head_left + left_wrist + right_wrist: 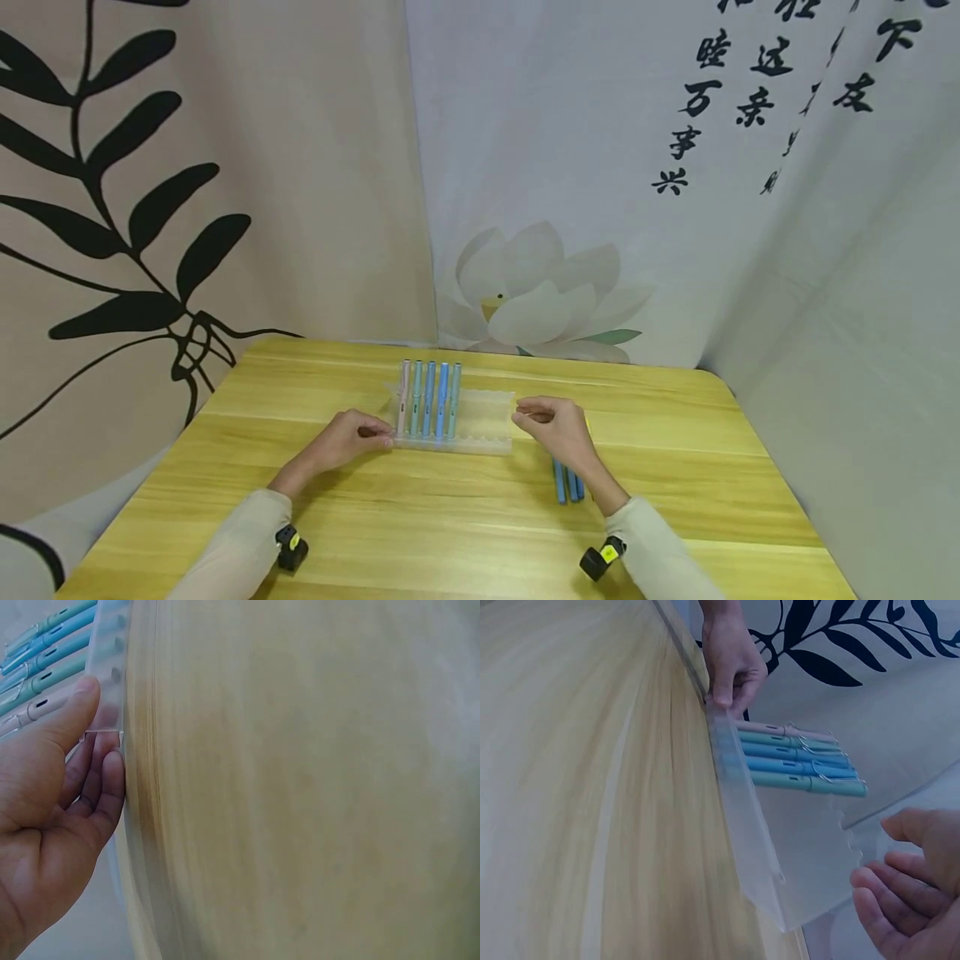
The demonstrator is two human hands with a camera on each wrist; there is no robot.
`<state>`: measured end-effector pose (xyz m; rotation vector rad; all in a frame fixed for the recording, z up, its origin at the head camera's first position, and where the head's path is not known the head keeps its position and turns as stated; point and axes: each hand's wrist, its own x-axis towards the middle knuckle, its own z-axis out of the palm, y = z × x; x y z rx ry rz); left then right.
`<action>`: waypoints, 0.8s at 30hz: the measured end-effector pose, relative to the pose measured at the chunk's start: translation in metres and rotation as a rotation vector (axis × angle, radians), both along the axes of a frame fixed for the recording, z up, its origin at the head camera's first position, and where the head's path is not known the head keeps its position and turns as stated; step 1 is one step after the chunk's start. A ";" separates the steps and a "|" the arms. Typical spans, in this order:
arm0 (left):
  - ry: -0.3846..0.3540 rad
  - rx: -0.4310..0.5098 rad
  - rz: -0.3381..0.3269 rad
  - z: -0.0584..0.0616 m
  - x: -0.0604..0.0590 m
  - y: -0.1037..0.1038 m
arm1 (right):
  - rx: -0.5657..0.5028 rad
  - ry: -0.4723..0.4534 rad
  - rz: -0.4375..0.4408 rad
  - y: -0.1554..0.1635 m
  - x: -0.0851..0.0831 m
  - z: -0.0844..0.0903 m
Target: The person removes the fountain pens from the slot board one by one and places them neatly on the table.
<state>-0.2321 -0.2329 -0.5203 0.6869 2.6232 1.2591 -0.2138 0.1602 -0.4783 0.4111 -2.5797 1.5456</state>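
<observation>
A clear plastic pen rack (483, 417) stands on the table with a row of several capped pens (429, 400) in its left part: one pale pink, the others green and blue. My left hand (351, 437) holds the rack's front left corner, thumb (84, 705) on the front lip and fingers curled beside the end. At the other end is my right hand (557, 429), its fingers loosely bent and parted. Nothing lies between its thumb and fingers in the right wrist view, where the fingertips (864, 879) are close to the rack's notched edge.
Several loose blue pens (560, 483) lie on the wooden table (420, 533), partly hidden under my right hand and wrist. Behind the table's far edge hangs a curtain (337, 208) with printed leaves, a lotus and writing. Each wrist wears a small black camera (292, 550).
</observation>
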 end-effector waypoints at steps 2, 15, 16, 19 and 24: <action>-0.004 0.001 0.001 0.000 0.000 0.000 | 0.001 0.008 0.013 -0.006 -0.002 -0.002; -0.019 -0.001 0.002 0.000 -0.001 0.000 | 0.003 -0.010 0.100 -0.044 -0.011 -0.016; -0.015 0.002 -0.001 0.000 -0.001 0.000 | 0.008 -0.011 0.102 -0.047 -0.011 -0.017; -0.009 0.012 -0.010 0.001 0.000 0.000 | 0.017 -0.016 0.106 -0.054 -0.012 -0.019; -0.007 0.008 -0.007 0.001 0.000 0.000 | 0.018 -0.032 0.105 -0.065 -0.015 -0.021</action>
